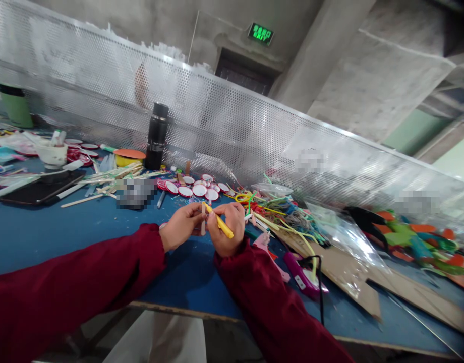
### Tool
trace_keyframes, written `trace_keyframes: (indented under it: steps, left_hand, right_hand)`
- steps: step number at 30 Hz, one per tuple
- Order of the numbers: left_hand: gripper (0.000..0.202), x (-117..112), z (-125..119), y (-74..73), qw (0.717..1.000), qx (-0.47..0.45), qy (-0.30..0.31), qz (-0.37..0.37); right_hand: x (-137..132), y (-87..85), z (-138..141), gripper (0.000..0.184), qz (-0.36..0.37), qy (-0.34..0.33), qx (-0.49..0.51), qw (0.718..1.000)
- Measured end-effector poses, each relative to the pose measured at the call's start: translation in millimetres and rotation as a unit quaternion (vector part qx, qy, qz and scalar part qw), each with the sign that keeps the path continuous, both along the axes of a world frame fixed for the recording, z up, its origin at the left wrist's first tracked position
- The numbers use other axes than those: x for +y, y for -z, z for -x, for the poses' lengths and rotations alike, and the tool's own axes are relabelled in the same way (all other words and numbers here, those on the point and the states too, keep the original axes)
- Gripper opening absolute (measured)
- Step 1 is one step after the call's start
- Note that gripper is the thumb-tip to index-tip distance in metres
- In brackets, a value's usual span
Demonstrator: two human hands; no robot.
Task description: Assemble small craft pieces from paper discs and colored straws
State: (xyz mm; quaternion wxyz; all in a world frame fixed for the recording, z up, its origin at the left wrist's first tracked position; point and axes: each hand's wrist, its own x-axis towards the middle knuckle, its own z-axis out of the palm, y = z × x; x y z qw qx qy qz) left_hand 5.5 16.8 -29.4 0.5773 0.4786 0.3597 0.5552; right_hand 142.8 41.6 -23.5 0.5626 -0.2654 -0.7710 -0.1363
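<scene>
Over the blue table, my left hand (pixel 182 225) is closed, pinching a short, flat pale wooden stick (pixel 203 224) held upright. My right hand (pixel 234 224) grips a yellow marker (pixel 225 228) like a pen. The marker's upper end slants toward the stick; whether the two touch I cannot tell. Just beyond both hands lies a cluster of small round white discs with red rims (pixel 199 190). A grey pen (pixel 161 198) rests on the table past my left hand.
Behind stands a perforated metal screen (pixel 224 116), with a black bottle (pixel 157 137) before it. At left are loose wooden sticks (pixel 82 200), a phone (pixel 43 187) and a white cup (pixel 52 155). To the right lie tangled cords (pixel 288 217), a purple device (pixel 303 277) and cardboard (pixel 417 297).
</scene>
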Motion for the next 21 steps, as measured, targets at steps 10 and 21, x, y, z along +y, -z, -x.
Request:
trace_keyframes:
  steps: [10,21]
  left_hand:
    - [0.026,0.0,-0.3,0.5,1.0,0.0,0.003,0.001]
    - [0.027,-0.2,-0.5,0.0,1.0,0.002,0.006,0.001]
  right_hand:
    - [-1.9,-1.2,0.7,0.005,0.006,0.001,0.0,1.0]
    - [-0.6,-0.4,0.2,0.005,0.003,-0.006,-0.002,1.0]
